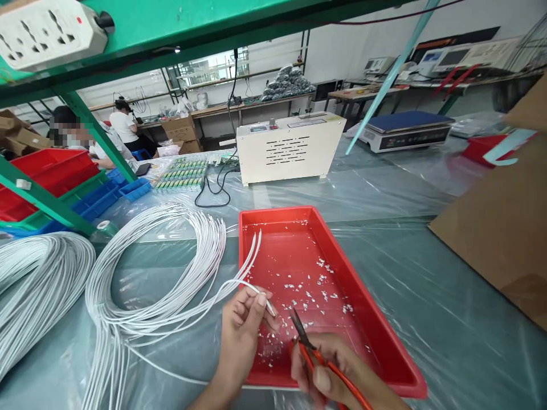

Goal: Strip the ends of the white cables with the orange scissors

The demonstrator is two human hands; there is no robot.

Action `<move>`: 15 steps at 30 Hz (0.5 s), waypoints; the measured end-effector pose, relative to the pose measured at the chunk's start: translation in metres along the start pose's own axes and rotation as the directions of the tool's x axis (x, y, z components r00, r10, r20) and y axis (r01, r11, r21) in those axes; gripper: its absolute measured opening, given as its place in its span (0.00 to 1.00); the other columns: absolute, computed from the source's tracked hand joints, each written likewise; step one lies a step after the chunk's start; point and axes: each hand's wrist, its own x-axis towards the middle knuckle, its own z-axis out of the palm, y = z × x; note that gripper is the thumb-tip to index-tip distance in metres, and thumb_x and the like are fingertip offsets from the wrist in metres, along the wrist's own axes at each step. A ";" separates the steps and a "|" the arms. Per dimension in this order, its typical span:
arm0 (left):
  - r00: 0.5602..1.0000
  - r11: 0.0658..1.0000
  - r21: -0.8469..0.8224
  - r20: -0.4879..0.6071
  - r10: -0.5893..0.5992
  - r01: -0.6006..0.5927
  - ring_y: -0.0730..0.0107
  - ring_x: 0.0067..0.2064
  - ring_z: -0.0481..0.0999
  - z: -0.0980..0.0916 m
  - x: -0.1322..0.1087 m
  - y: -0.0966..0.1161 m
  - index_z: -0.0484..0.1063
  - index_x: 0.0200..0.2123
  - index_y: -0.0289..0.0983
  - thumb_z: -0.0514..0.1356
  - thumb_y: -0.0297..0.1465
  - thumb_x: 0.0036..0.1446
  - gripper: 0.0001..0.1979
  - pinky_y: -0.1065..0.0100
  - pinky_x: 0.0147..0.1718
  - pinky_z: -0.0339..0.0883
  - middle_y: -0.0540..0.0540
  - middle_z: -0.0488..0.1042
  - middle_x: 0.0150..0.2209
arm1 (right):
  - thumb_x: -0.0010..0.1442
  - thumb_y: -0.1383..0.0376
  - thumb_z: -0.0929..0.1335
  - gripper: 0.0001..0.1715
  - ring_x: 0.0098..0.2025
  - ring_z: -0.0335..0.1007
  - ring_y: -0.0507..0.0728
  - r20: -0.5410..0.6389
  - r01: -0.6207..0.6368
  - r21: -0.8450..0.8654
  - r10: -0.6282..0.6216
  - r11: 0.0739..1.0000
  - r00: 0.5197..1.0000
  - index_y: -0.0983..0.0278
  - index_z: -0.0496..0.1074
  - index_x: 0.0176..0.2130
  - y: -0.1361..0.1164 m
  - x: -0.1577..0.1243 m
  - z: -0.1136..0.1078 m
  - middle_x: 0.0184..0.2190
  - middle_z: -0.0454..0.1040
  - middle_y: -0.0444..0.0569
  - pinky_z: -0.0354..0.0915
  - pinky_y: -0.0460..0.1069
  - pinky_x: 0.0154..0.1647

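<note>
My left hand [244, 322] pinches the end of a white cable [259, 291] over the near left corner of a red tray [372, 319]. My right hand [331, 369] is closed round red-handled cutters [308, 346], their dark jaws pointing up toward the cable end, a short gap away. Small white offcuts [318, 285] lie scattered across the tray floor. The cable runs back into a big loop of white cables [162, 267] on the table to the left.
A second bundle of white cables [38, 279] lies far left. Behind the tray stand a white machine box [287, 147] and a scale [404, 130]. Cardboard [499, 228] leans at right. Red and blue bins [55, 176] sit under a green frame; other people work beyond.
</note>
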 end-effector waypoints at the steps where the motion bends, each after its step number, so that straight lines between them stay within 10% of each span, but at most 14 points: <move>1: 1.000 1.000 0.027 -0.004 0.016 -0.016 0.78 0.20 0.67 -0.001 0.001 0.001 0.68 0.31 0.33 0.56 0.34 0.56 0.09 0.75 0.22 0.61 0.52 0.69 0.20 | 0.50 0.39 0.64 0.33 0.18 0.59 0.50 0.047 -0.019 0.007 0.019 1.000 0.999 0.68 0.65 0.27 0.001 -0.001 0.001 0.21 0.62 0.45 0.53 0.43 0.19; 15: 1.000 0.992 0.127 0.002 0.007 -0.007 0.77 0.18 0.66 -0.006 0.000 0.005 0.70 0.32 0.32 0.57 0.35 0.55 0.10 0.75 0.23 0.59 0.54 0.68 0.16 | 0.52 0.35 0.57 0.38 0.16 0.57 0.50 0.069 -0.188 -0.069 0.193 0.980 0.979 0.67 0.66 0.27 0.008 -0.003 -0.002 0.18 0.63 0.44 0.53 0.43 0.16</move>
